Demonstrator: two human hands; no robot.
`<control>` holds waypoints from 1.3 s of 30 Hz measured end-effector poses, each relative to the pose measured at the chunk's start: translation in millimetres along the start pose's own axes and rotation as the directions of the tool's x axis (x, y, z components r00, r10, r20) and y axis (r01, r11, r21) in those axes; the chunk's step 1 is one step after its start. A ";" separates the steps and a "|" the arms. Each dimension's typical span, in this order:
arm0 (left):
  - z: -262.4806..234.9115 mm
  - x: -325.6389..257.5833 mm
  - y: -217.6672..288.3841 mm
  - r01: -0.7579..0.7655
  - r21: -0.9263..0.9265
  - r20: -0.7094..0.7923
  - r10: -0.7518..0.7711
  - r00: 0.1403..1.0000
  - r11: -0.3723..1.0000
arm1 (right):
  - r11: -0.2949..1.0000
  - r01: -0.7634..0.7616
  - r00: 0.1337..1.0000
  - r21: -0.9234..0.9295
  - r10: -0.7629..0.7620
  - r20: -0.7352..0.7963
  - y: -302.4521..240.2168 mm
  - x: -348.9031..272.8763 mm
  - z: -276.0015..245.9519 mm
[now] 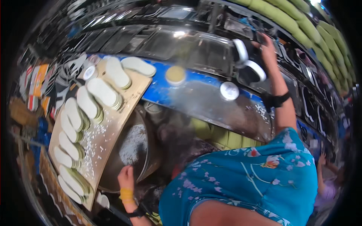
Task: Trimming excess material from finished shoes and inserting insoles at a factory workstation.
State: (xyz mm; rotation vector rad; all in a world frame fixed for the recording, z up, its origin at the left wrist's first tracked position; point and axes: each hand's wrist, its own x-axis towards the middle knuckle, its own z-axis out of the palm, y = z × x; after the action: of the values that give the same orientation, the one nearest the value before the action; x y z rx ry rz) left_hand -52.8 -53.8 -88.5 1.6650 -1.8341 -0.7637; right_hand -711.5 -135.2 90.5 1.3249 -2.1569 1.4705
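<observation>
My right arm stretches up to the rack, and my right hand (268, 49) has its thumb and fingers bent round something dark that I cannot make out. Just left of it sit two black slide-like pieces with thick white edges (255, 71). My left hand (126, 177) is low, with curled fingers, beside a round metal drum (150, 165) holding white bits (134, 145). Whatever those fingers hold, if anything, is hidden. Stacks of pale sole-shaped insoles (103, 93) lie along a wooden board (98, 145) to the left, strewn with small white scraps.
A blue-edged metal bench (203, 98) carries a tan-topped round tub (175, 75) and a white-lidded one (229, 91). Metal trays (184, 47) line the rack behind. Green padded rolls (283, 15) are stacked at the upper right. Another person (327, 184) is at the far right.
</observation>
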 end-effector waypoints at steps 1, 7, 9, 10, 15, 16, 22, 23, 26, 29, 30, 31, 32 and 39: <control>-4.1 0.1 5.8 -0.010 -0.011 -0.001 0.010 1.000 1.000 | 0.989 -0.005 0.998 0.145 -0.005 0.070 -31.6 -8.2 9.6; -45.4 -12.8 78.2 0.278 -0.523 0.269 -0.153 0.951 0.806 | 0.710 0.327 0.788 0.623 -0.569 0.236 -233.7 -148.1 73.2; -45.8 -17.3 97.6 0.249 -0.750 0.180 -0.173 0.968 0.612 | 0.576 0.484 0.478 0.659 -0.805 0.352 -271.6 -208.0 87.4; -42.6 -23.5 95.3 0.188 -0.866 0.110 -0.190 0.976 0.463 | 0.562 0.373 0.247 0.738 -0.827 0.505 -290.0 -237.6 90.3; -16.2 -34.5 50.7 0.057 -0.860 -0.304 -0.600 0.740 0.507 | 0.113 0.438 -0.319 0.892 -0.908 0.272 -311.5 -364.5 143.8; -8.1 -43.7 17.2 0.074 -0.873 -0.299 -0.650 0.699 0.481 | 0.266 0.244 -0.347 0.932 -0.874 0.341 -313.0 -377.4 151.3; -15.0 -64.9 -49.4 0.420 -0.439 -0.359 -0.583 0.729 0.794 | 0.512 0.163 0.031 0.844 -0.857 0.514 -288.9 -389.5 167.9; -16.4 -67.9 -57.9 0.354 -0.552 -0.335 -0.590 0.735 0.755 | 0.602 0.035 0.093 0.798 -0.797 0.597 -288.4 -381.0 167.3; -20.6 -81.0 -68.0 0.283 -0.433 -0.523 -0.495 0.694 0.856 | 0.773 -0.219 0.164 0.596 -0.573 0.803 -284.5 -363.1 172.8; -41.1 -80.3 -15.0 0.196 -0.269 -0.685 -0.330 0.649 0.943 | 0.786 -0.357 0.181 0.505 -0.473 0.863 -264.1 -358.2 184.7; -43.8 -80.5 -7.0 0.158 -0.190 -0.694 -0.246 0.677 0.969 | 0.794 -0.374 0.184 0.480 -0.443 0.877 -259.1 -355.9 185.3; -49.0 -76.5 12.4 0.188 -0.130 -0.644 -0.226 0.730 0.974 | 0.785 -0.388 0.186 0.483 -0.446 0.875 -251.2 -354.7 189.5; -51.2 -76.1 30.1 0.224 -0.064 -0.599 -0.217 0.771 0.973 | 0.786 -0.394 0.175 0.477 -0.445 0.878 -248.2 -354.2 188.6; -32.1 -58.1 -37.2 0.568 0.190 -0.589 -0.370 0.718 0.801 | 0.833 -0.369 0.072 0.412 -0.417 0.906 -236.4 -357.3 188.9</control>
State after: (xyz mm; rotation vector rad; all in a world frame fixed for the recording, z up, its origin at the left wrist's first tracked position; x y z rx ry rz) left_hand 1.1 -0.3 -94.3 2.3575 -1.1922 -0.0977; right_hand -270.6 -116.9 -66.1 3.5305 -2.1268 1.2289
